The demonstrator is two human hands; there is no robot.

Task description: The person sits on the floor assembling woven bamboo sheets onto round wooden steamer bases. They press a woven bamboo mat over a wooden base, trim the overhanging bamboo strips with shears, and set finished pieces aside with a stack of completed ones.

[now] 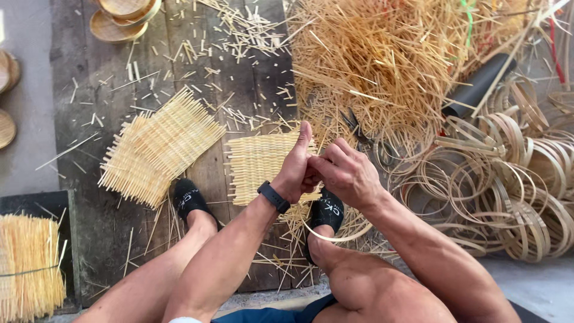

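Above the plank floor point(107, 239), head view: left hand point(296, 170) and right hand point(345, 173) pressed together, thumb up on the left, each grip pinched on a thin bamboo strip point(335, 236) looping down past the right foot. Just behind the hands, a woven bamboo mat point(257, 161); further left, a second mat point(158, 146). Right, coiled bamboo hoops point(502, 185); beyond, loose bamboo splints point(382, 60).

Pale, matt bamboo woven mats point(160, 145) lie on rough, weathered wooden boards point(107, 227).
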